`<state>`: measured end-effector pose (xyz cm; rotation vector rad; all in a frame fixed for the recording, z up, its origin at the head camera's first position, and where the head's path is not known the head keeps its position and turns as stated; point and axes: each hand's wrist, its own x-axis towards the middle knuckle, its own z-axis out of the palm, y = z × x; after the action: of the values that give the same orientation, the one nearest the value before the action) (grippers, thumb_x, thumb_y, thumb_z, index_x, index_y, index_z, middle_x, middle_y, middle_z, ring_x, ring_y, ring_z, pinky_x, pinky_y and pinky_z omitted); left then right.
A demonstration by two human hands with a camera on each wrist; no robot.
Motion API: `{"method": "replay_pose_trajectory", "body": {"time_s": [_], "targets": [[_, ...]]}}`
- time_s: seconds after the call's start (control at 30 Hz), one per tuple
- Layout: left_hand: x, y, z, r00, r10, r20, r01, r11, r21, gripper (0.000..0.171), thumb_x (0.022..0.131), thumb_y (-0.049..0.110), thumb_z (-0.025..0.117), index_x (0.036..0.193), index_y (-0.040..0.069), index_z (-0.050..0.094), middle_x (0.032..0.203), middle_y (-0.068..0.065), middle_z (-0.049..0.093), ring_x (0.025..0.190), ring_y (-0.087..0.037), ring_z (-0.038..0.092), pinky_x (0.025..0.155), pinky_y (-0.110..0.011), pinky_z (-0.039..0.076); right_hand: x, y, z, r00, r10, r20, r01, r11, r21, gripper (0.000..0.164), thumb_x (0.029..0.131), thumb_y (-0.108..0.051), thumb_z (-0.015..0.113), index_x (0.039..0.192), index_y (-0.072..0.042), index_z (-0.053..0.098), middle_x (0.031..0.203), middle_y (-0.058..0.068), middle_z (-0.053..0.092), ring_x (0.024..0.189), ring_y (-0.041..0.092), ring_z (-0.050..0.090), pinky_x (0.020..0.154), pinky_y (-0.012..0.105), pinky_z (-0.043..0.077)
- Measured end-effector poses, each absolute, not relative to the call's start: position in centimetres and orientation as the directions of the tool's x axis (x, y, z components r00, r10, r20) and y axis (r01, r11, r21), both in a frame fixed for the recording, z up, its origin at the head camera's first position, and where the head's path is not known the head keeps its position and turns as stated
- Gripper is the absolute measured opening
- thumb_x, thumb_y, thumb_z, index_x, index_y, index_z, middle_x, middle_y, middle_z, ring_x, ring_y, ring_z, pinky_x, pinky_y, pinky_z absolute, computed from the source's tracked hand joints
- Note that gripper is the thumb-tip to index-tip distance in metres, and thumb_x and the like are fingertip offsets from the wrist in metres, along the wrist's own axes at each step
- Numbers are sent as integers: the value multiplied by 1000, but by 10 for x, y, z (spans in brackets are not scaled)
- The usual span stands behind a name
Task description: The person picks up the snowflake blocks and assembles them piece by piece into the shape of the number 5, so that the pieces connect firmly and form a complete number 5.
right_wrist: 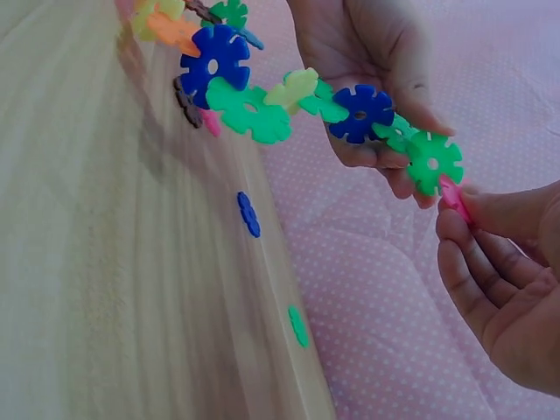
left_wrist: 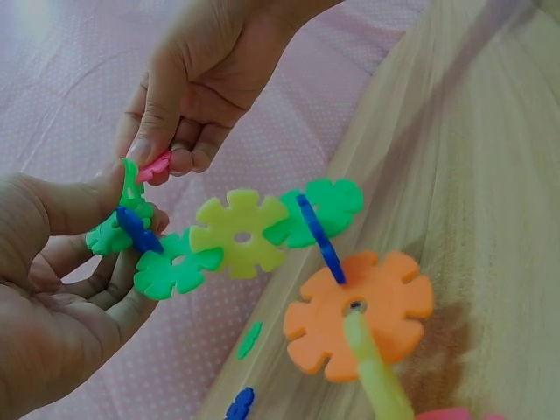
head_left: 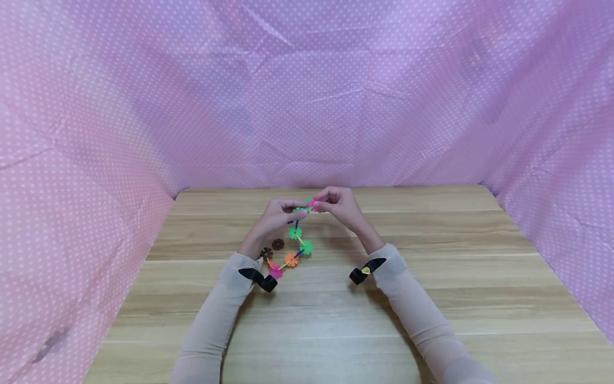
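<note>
The left hand (head_left: 275, 217) pinches a chain (right_wrist: 250, 109), trailing on that side, near its green end disc (right_wrist: 435, 164). The right hand (head_left: 341, 207) pinches a pink disc (right_wrist: 452, 199) at that disc's rim.

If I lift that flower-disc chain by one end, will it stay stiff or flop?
The chain probably flexes somewhat, since separate discs meet only at notched edges. It's likely light, as the discs look thin. A hard tug might pop joints apart, since no other fastening shows.
</note>
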<state>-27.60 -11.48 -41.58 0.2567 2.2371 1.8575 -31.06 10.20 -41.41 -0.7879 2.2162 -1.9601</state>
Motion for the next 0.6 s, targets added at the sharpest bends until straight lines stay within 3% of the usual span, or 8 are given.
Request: {"method": "replay_pose_trajectory", "body": {"time_s": [0.23,0.47,0.6], "targets": [[-273,-113,-416,-943,325,-75,-37,123,992,40,98,21,69,134,5,63,131,-19,65,107,-18,63,111,-58,45,-311,106,-414,-862,-433,262,-311,45,-949,18,92,0,73,107,10,71,93,26,74,74,10,70,72,25,62],[-272,-113,-415,-939,332,-84,-44,128,991,40,101,25,66,136,7,61,133,-26,59,108,-22,60,111,-61,43,-309,105,-410,-855,-447,263,-315,44,-948,19,93,1,70,110,10,70,96,28,73,73,6,69,72,23,62],[-272,-115,-414,-944,317,-94,-53,136,989,38,101,25,64,135,8,61,133,-23,60,118,-35,58,112,-59,43,-309,105,-408,-856,-454,249,-304,51,-951,22,94,-2,70,114,9,70,98,28,73,77,17,73,75,29,63]]}}
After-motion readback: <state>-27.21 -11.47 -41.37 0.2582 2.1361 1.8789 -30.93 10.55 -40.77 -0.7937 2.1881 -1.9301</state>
